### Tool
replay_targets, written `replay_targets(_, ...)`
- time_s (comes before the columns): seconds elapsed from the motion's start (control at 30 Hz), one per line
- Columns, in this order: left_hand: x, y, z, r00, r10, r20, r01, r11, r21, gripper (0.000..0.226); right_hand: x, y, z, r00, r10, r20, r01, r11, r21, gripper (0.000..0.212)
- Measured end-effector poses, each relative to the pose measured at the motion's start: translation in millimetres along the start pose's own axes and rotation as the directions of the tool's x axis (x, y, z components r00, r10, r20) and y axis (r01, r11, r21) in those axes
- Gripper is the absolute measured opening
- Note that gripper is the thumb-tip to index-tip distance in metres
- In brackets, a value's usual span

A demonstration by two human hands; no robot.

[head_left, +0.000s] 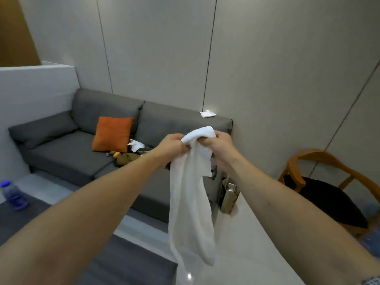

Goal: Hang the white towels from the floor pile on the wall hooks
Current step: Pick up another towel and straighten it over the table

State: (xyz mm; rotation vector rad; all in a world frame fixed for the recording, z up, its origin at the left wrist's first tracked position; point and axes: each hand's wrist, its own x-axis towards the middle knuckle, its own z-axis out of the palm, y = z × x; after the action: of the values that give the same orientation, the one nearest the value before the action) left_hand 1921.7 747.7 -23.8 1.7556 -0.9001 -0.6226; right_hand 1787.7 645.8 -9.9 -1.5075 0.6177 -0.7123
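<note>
Both hands, left point(173, 146) and right point(221, 148), pinch the bunched top of one towel point(191, 198) at centre frame; it hangs free. No hook or pile is in view, so hanging seems still ahead. Sofa point(82, 153) at 9 o'clock, chair point(320, 182) at 3; the wall ahead is bare.

Both arms extended. Left hand point(172, 146) and right hand point(221, 146) grip the bunched top of a white towel point(190, 202) — remainder hangs free before a grey sofa point(67, 153).
</note>
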Motion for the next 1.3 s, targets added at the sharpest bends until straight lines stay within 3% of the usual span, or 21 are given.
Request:
replay_targets(0.1, 4, -20, -46, 0.984, -0.042, -0.174, 0.049, 0.998, 0.035, 0.016, 34, -4, 40, 0.991, 0.005, 0.137, 0.000, 0.999, -0.039, 0.015)
replay_targets(0.2, -11, -28, -82, 0.972, -0.077, -0.222, 0.088, 0.995, 0.043, 0.021, 54, -5, 82, 0.948, -0.073, 0.308, 0.113, 0.987, -0.114, 0.016)
replay_targets(0.3, -32, -23, -100, 0.976, -0.107, -0.188, 0.098, 0.993, -0.059, 0.024, 61, -4, 120, 0.864, -0.112, 0.491, 0.208, 0.967, -0.146, 0.016)
replay_targets(0.4, -53, -22, -113, 0.937, -0.127, -0.326, 0.066, 0.979, -0.193, 0.020, 64, -5, 147, 0.770, -0.104, 0.630, 0.260, 0.952, -0.160, 0.021)
replay_targets(0.47, -69, -25, -123, 0.853, -0.162, -0.496, 0.072, 0.978, -0.196, 0.015, 67, -5, 156, 0.673, -0.066, 0.737, 0.264, 0.952, -0.157, 0.021)
replay_targets(0.53, -89, -28, -131, 0.724, -0.200, -0.660, 0.121, 0.979, -0.165, 0.027, 69, -4, 160, 0.518, -0.005, 0.855, 0.314, 0.931, -0.185, 0.025)
replay_targets(0.6, -111, -27, -136, 0.613, -0.186, -0.768, 0.180, 0.979, -0.093, 0.034, 65, 0, 165, 0.392, 0.067, 0.918, 0.535, 0.795, -0.287, 0.029)
replay_targets(0.63, -124, -28, -138, 0.560, -0.164, -0.812, 0.211, 0.976, -0.051, 0.028, 62, 2, 170, 0.357, 0.080, 0.931, 0.651, 0.693, -0.309, 0.029)
replay_targets(0.7, -152, -30, -144, 0.441, -0.127, -0.889, 0.271, 0.963, -0.003, 0.013, 57, 6, 180, 0.337, 0.044, 0.941, 0.756, 0.583, -0.298, 0.027)
replay_targets(0.77, -183, -33, -152, 0.313, -0.127, -0.941, 0.319, 0.948, -0.022, 0.006, 57, 8, 188, 0.335, -0.007, 0.942, 0.779, 0.564, -0.273, 0.026)
replay_targets(0.83, -215, -37, -162, 0.229, -0.153, -0.961, 0.361, 0.931, -0.062, 0.008, 63, 10, 194, 0.338, -0.040, 0.940, 0.780, 0.571, -0.256, 0.030)
replay_targets(0.97, -265, -52, -178, 0.169, -0.191, -0.967, 0.442, 0.891, -0.098, 0.011, 75, 13, 216, 0.352, -0.069, 0.933, 0.758, 0.606, -0.242, 0.033)
replay_targets(1.1, -293, -68, -200, 0.047, -0.169, -0.984, 0.571, 0.813, -0.112, 0.010, 74, 17, 258, 0.339, -0.070, 0.938, 0.782, 0.576, -0.239, 0.043)
replay_targets(1.2, -308, -77, -225, -0.020, -0.099, -0.995, 0.739, 0.669, -0.082, 0.012, 71, 19, 298, 0.396, -0.100, 0.913, 0.754, 0.604, -0.261, 0.051)
replay_targets(1.3, -321, -91, -259, -0.041, -0.065, -0.997, 0.859, 0.507, -0.068, 0.010, 67, 21, 345, 0.417, -0.124, 0.900, 0.753, 0.602, -0.266, 0.038)
